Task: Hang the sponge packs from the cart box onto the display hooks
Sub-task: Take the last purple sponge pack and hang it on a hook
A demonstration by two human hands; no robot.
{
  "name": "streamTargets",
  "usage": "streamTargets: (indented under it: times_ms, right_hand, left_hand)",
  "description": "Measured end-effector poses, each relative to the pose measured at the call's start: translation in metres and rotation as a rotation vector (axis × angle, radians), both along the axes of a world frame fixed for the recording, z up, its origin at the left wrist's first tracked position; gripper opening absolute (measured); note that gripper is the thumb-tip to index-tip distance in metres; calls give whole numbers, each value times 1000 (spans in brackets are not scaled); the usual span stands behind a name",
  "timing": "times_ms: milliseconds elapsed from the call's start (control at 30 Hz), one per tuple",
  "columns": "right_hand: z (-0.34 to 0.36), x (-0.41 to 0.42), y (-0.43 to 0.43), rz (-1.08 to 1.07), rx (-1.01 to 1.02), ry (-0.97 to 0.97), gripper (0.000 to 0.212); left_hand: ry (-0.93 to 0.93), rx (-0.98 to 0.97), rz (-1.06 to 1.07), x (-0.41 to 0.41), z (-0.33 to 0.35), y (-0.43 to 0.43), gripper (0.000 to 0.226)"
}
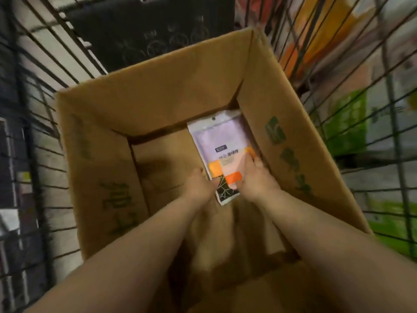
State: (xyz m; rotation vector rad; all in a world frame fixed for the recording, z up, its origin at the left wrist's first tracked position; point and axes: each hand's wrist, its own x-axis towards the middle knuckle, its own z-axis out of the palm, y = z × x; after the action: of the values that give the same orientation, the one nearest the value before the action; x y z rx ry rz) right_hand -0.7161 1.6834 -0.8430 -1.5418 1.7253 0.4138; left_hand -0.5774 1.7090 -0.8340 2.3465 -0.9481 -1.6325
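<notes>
A sponge pack [220,143], white and lilac with orange and black patches and a hang hole at its top, lies at the bottom of the open cardboard box [171,91] in the wire cart. Both my arms reach down into the box. My right hand [256,177] has its fingers laid over the pack's lower right part. My left hand [199,185] touches the pack's lower left edge, thumb spread out to the left. The display hooks are out of sight.
The wire cart's bars [45,132] surround the box on the left, back and right. A dark panel [146,30] stands behind the box. Orange packages [316,37] and green packages [347,127] show through the bars on the right. The picture is motion-blurred.
</notes>
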Motion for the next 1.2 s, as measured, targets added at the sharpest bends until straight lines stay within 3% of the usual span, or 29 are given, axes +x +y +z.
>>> streamTargets:
  times_ms: [133, 300, 433, 567, 667, 900, 1100, 1200]
  right_hand:
    - [-18, 5, 0, -83, -78, 6, 77]
    - [-19, 10, 18, -247, -230, -32, 51]
    - [-17, 7, 25, -460, -57, -116, 60]
    - [-5, 5, 38, -471, 77, -208, 41]
    - [20, 5, 51, -497, 80, -270, 29]
    - [111, 0, 71, -488, 60, -393, 43]
    - [197, -14, 79, -474, -90, -490, 32]
    - [231, -24, 92, -531, -171, -493, 33]
  left_hand:
    - [3, -35, 110, -4, -19, -7, 46]
    - [65, 7, 311, 3, -30, 5, 48]
    - [149, 85, 422, 13, -27, 26, 38]
    - [190, 109, 503, 15, -7, 45, 31]
    - [189, 99, 485, 19, 25, 58, 28]
    - [144, -22, 414, 18, 133, 79, 42]
    - [158, -226, 365, 7, 215, 95, 20]
    - [225, -303, 240, 2, 247, 99, 22]
